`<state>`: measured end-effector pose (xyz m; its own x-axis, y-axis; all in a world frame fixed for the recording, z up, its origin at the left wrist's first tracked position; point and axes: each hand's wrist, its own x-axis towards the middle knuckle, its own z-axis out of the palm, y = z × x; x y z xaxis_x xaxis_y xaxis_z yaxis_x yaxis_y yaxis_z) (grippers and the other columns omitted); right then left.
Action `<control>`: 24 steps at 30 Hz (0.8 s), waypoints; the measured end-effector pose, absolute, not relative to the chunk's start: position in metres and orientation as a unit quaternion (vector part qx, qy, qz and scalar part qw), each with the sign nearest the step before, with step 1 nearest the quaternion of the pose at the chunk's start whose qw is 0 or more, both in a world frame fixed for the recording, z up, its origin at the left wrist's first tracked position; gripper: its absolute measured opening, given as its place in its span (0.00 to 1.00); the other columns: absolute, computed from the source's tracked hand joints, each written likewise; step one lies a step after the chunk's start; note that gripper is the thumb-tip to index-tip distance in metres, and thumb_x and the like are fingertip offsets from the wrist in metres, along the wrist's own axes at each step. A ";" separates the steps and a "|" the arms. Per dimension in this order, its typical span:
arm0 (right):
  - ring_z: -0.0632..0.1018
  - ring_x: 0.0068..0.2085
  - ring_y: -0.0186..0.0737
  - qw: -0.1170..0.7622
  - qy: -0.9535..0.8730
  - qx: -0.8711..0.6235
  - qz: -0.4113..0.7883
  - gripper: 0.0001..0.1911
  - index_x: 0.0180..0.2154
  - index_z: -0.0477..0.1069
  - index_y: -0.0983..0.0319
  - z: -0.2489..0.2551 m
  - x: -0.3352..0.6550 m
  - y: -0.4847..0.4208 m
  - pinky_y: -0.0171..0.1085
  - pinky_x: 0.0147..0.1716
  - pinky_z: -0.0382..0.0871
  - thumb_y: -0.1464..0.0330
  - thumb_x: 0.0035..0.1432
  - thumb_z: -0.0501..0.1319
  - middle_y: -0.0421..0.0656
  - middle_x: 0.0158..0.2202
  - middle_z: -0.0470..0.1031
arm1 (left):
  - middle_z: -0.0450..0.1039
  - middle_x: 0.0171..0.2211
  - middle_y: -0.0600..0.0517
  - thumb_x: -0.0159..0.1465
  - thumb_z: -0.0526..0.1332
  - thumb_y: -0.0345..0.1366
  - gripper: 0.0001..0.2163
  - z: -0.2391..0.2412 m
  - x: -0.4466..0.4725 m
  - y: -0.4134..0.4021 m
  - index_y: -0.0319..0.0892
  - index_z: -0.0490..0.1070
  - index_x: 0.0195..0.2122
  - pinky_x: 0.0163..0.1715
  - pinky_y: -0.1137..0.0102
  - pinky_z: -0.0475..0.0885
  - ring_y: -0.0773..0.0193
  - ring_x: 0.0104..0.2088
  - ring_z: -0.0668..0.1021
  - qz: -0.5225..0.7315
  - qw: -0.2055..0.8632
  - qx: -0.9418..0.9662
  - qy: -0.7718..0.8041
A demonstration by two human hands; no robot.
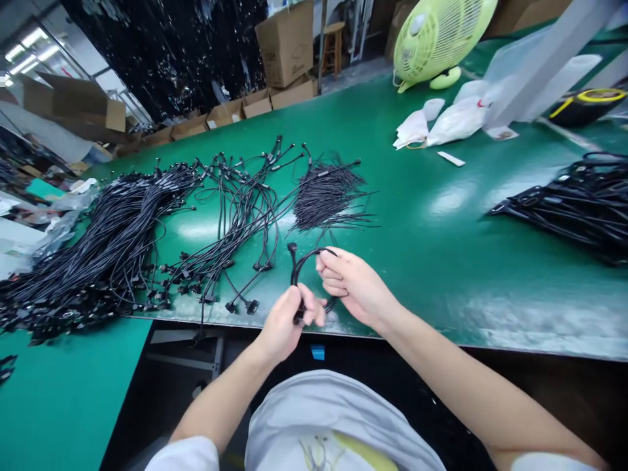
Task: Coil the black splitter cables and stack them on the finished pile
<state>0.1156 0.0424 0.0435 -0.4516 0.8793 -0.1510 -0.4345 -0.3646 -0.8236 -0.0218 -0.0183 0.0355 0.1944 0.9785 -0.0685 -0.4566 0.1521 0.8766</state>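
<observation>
A short black cable (300, 265) is bent into a loop between both my hands, above the near edge of the green table (441, 248). My left hand (287, 324) is closed, pinching the loop's lower end. My right hand (350, 284) is closed too, fingers curled round the loop's right side. The cable's connector end (292, 248) sticks up at the top left of the loop. Just beyond my hands lie a spread of loose black cables (235, 216) and a bunch of thin black ties (328, 196).
A big heap of black cables (93, 255) fills the left of the table, another pile (574, 206) lies at the right. A green fan (441, 33), white plastic bags (456, 118) and a tape roll (589, 104) sit at the far right. Cardboard boxes (284, 46) stand behind.
</observation>
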 end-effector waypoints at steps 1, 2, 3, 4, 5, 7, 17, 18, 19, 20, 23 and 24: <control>0.48 0.19 0.24 0.420 -0.341 -0.288 0.790 0.17 0.27 0.64 0.63 0.045 0.115 0.041 0.26 0.15 0.43 0.58 0.54 0.66 0.31 0.20 0.49 | 0.56 0.17 0.60 0.68 0.52 0.50 0.18 0.031 -0.021 -0.020 0.41 0.63 0.29 0.46 0.65 0.66 0.70 0.21 0.67 0.549 0.666 0.359 0.356; 0.51 0.19 0.24 0.420 -0.320 -0.276 0.803 0.17 0.27 0.64 0.63 0.046 0.114 0.040 0.26 0.16 0.46 0.59 0.52 0.67 0.32 0.20 0.51 | 0.54 0.17 0.61 0.68 0.52 0.50 0.17 0.026 -0.021 -0.022 0.42 0.63 0.31 0.44 0.66 0.66 0.71 0.20 0.64 0.557 0.654 0.355 0.369; 0.56 0.21 0.24 0.429 -0.304 -0.267 0.808 0.16 0.27 0.65 0.63 0.047 0.112 0.038 0.26 0.17 0.52 0.60 0.52 0.68 0.33 0.22 0.54 | 0.54 0.18 0.62 0.68 0.52 0.49 0.16 0.023 -0.023 -0.023 0.42 0.63 0.33 0.41 0.67 0.66 0.72 0.19 0.62 0.549 0.642 0.369 0.386; 0.61 0.23 0.25 0.445 -0.295 -0.263 0.803 0.16 0.29 0.66 0.63 0.048 0.111 0.036 0.26 0.20 0.58 0.60 0.51 0.69 0.35 0.24 0.59 | 0.56 0.19 0.62 0.68 0.52 0.49 0.15 0.020 -0.025 -0.024 0.42 0.63 0.35 0.37 0.68 0.66 0.72 0.19 0.62 0.527 0.628 0.401 0.408; 0.67 0.27 0.27 0.464 -0.293 -0.263 0.793 0.15 0.31 0.68 0.63 0.048 0.109 0.033 0.27 0.25 0.64 0.60 0.51 0.69 0.37 0.28 0.64 | 0.57 0.20 0.61 0.68 0.53 0.48 0.14 0.018 -0.028 -0.024 0.42 0.63 0.38 0.35 0.69 0.65 0.71 0.20 0.63 0.496 0.611 0.442 0.431; 0.73 0.36 0.32 0.479 -0.309 -0.265 0.778 0.16 0.38 0.70 0.61 0.046 0.104 0.027 0.30 0.32 0.70 0.58 0.53 0.67 0.42 0.39 0.70 | 0.60 0.22 0.59 0.68 0.52 0.47 0.13 0.018 -0.033 -0.024 0.41 0.64 0.42 0.31 0.70 0.63 0.69 0.22 0.65 0.420 0.576 0.522 0.468; 0.58 0.18 0.20 0.561 -0.372 -0.242 0.699 0.16 0.42 0.64 0.57 0.045 0.089 0.013 0.27 0.15 0.48 0.52 0.63 0.56 0.35 0.32 0.57 | 0.69 0.34 0.46 0.65 0.49 0.58 0.25 0.009 -0.036 -0.027 0.39 0.70 0.32 0.45 0.63 0.66 0.58 0.39 0.70 0.336 0.567 0.627 0.415; 0.56 0.18 0.20 0.554 -0.374 -0.245 0.702 0.16 0.42 0.64 0.57 0.048 0.089 0.013 0.28 0.15 0.46 0.52 0.63 0.55 0.35 0.31 0.56 | 0.70 0.38 0.44 0.64 0.50 0.59 0.25 0.008 -0.033 -0.027 0.40 0.71 0.36 0.49 0.62 0.65 0.56 0.44 0.70 0.359 0.568 0.616 0.412; 0.55 0.18 0.20 0.547 -0.375 -0.248 0.706 0.16 0.42 0.64 0.57 0.052 0.090 0.015 0.28 0.15 0.44 0.52 0.64 0.55 0.35 0.31 0.55 | 0.70 0.40 0.44 0.64 0.51 0.59 0.25 0.008 -0.031 -0.028 0.40 0.72 0.38 0.52 0.61 0.64 0.55 0.47 0.70 0.378 0.584 0.593 0.406; 0.54 0.18 0.20 0.540 -0.378 -0.252 0.708 0.16 0.41 0.64 0.58 0.055 0.090 0.016 0.28 0.15 0.43 0.52 0.64 0.55 0.35 0.30 0.55 | 0.71 0.40 0.45 0.64 0.52 0.58 0.25 0.009 -0.027 -0.029 0.40 0.73 0.39 0.52 0.61 0.64 0.55 0.47 0.70 0.385 0.616 0.562 0.395; 0.55 0.19 0.21 0.512 -0.398 -0.268 0.713 0.17 0.40 0.65 0.59 0.060 0.095 0.024 0.28 0.15 0.43 0.51 0.63 0.55 0.35 0.31 0.56 | 0.68 0.27 0.51 0.64 0.55 0.56 0.22 0.015 -0.018 -0.029 0.39 0.70 0.36 0.41 0.63 0.69 0.62 0.32 0.72 0.383 0.744 0.425 0.344; 0.55 0.19 0.20 0.499 -0.400 -0.272 0.719 0.18 0.39 0.65 0.59 0.059 0.096 0.027 0.28 0.15 0.44 0.51 0.63 0.55 0.35 0.31 0.56 | 0.64 0.23 0.54 0.63 0.57 0.55 0.20 0.017 -0.016 -0.029 0.39 0.69 0.35 0.35 0.66 0.70 0.66 0.26 0.69 0.383 0.774 0.377 0.335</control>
